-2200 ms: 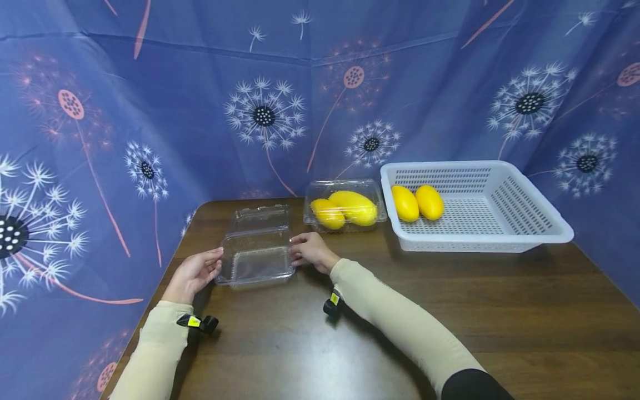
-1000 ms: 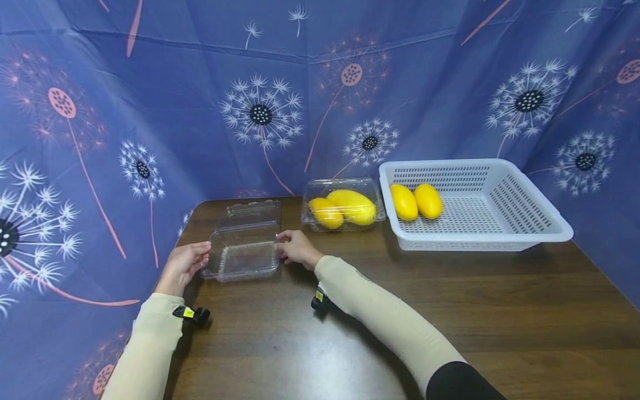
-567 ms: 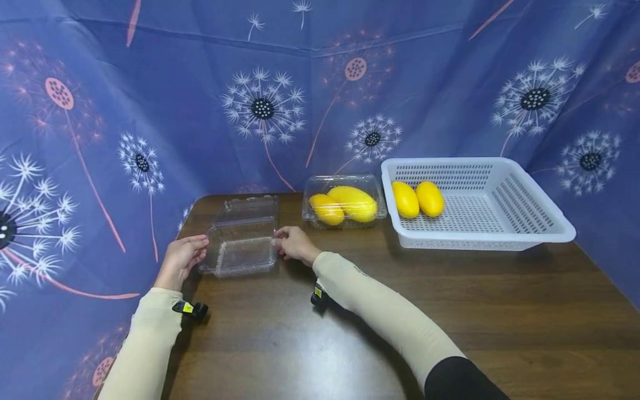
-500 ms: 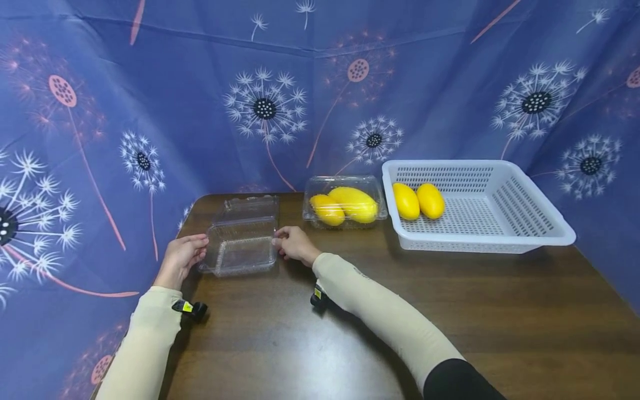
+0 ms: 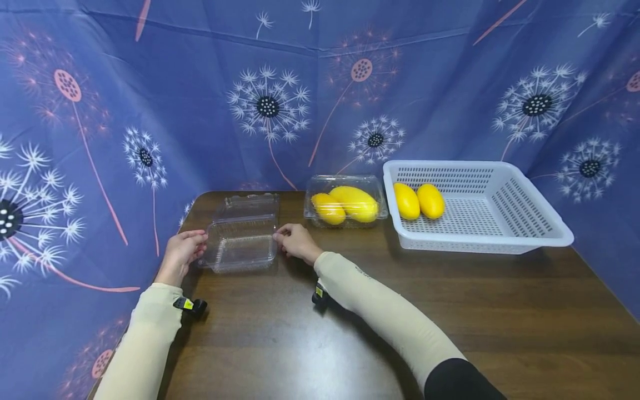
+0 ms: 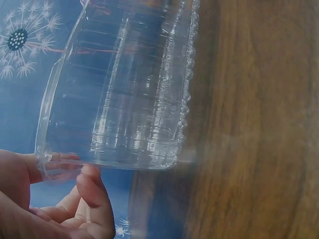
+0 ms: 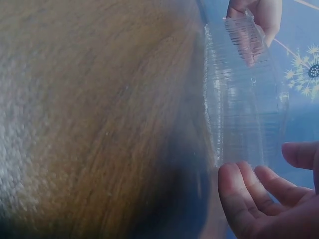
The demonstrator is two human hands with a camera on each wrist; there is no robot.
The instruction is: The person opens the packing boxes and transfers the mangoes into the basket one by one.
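Note:
A clear plastic clamshell container [image 5: 245, 250] lies opened out at the table's back left, its lid [image 5: 250, 208] folded away toward the cloth. At its left side, my left hand [image 5: 182, 250] pinches the rim; in the left wrist view, part of a finger shows through the plastic there. My right hand [image 5: 297, 241] holds the opposite side, with the fingertips [image 7: 232, 174] against the outer wall and the thumb [image 7: 299, 153] near the rim. A second clear clamshell container [image 5: 315, 180], with its lid down, holds two yellow mangoes [image 5: 356, 204].
To the right stands a white perforated plastic basket [image 5: 485, 241] with two mangoes [image 5: 431, 201] in its left part. A blue dandelion-print cloth [image 5: 200, 111] hangs right behind and beside the brown wooden table [image 5: 400, 289].
Both hands have moved the opened container a little to the left and back. In the last half second they have stayed nearly still; the basket and lidded container have not moved.

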